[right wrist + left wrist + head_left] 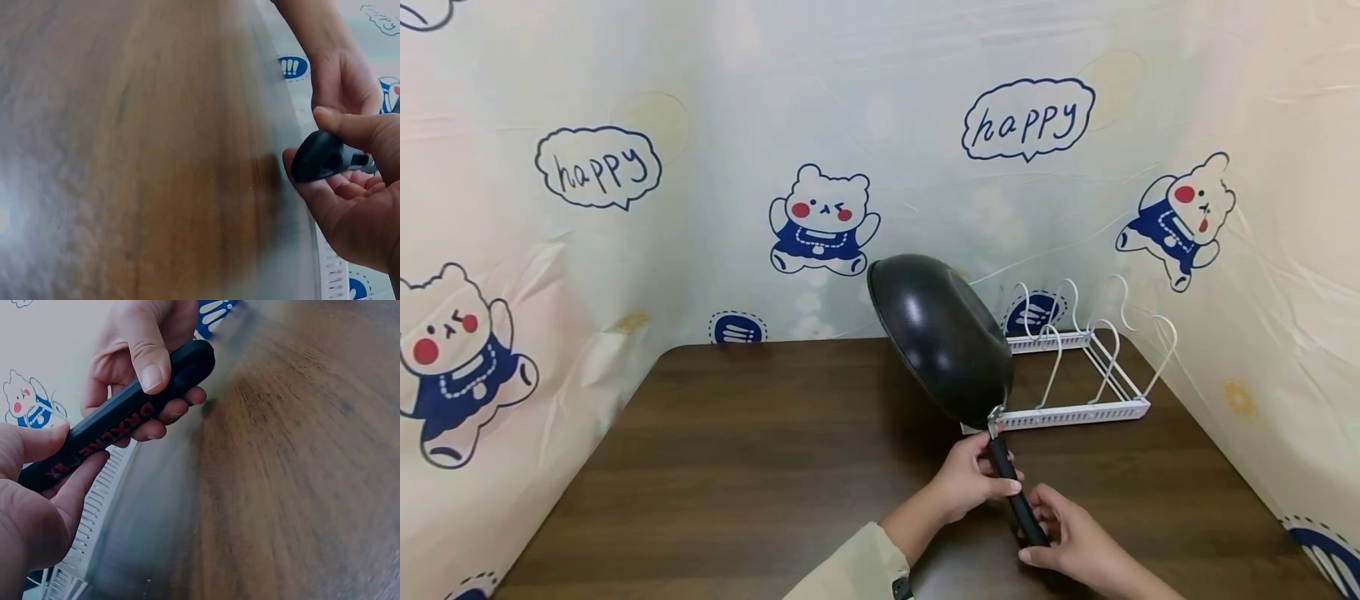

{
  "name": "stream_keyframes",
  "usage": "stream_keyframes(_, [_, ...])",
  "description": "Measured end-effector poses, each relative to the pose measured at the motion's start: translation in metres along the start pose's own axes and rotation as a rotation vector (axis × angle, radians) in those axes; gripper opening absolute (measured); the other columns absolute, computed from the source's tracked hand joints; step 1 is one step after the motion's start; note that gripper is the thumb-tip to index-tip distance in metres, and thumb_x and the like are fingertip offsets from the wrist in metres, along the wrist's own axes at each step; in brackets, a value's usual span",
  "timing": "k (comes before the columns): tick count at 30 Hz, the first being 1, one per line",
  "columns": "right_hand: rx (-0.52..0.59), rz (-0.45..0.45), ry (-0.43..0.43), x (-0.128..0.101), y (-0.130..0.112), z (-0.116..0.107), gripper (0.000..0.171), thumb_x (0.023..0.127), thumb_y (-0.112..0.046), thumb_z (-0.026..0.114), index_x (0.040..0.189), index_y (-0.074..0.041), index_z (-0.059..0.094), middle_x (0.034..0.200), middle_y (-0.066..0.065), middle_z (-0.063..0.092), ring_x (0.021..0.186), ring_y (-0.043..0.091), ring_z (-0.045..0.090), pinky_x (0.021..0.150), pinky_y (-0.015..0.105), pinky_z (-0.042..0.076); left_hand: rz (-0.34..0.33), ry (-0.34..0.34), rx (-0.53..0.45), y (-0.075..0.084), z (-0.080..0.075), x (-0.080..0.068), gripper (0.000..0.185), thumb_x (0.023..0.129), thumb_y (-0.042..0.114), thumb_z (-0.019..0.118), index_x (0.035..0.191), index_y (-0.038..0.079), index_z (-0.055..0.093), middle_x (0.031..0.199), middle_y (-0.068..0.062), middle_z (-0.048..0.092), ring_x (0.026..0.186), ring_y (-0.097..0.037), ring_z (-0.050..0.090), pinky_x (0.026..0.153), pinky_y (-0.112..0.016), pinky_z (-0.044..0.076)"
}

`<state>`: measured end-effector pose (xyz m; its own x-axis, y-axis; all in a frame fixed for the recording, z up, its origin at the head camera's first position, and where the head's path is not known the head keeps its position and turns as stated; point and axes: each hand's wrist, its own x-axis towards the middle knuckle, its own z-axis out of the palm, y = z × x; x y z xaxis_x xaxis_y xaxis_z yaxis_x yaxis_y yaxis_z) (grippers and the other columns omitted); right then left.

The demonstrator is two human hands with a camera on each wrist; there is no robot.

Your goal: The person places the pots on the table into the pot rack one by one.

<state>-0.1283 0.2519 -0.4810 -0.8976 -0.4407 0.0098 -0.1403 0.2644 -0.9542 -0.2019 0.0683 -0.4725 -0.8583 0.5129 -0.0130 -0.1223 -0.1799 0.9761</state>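
Black pan (pixel 942 335) hangs tilted in the air above the dark wooden table (pixel 737 467), its bowl turned so the rounded underside faces the viewer. Its long black handle (pixel 1015 492) runs from the bowl down toward five o'clock, so the bowl lies at about eleven o'clock from both grips. The left hand (pixel 966 483) wraps the handle near the bowl; the right hand (pixel 1071 542) pinches its far end between thumb and curled fingers. The left hand is nearer the bowl. A white wire rack (pixel 1086 367) stands on the table just behind the pan, at about two o'clock from the hands.
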Motion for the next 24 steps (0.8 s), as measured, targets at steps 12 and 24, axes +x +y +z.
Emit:
stream_keyframes(12, [0.215,-0.038,-0.086,0.002,0.006,0.003,0.060,0.086,-0.001,0.072,0.128,0.017,0.033,0.106,0.024,0.061,0.097,0.019,0.065,0.074,0.033,0.057,0.041,0.033,0.307,0.009,0.003,0.008,0.061,0.070,-0.011,0.081,0.126,-0.002,0.057,0.090,0.001,0.059,0.070,-0.009,0.062,0.054,-0.028,0.055])
stream_keyframes(24, [0.174,0.008,-0.024,0.009,0.001,0.016,0.069,0.086,-0.004,0.073,0.136,0.017,0.030,0.108,0.023,0.062,0.098,0.020,0.066,0.079,0.028,0.054,-0.050,0.008,0.377,0.020,-0.004,0.011,0.079,0.069,-0.009,0.082,0.140,-0.002,0.048,0.097,-0.001,0.059,0.069,-0.012,0.060,0.051,-0.034,0.055])
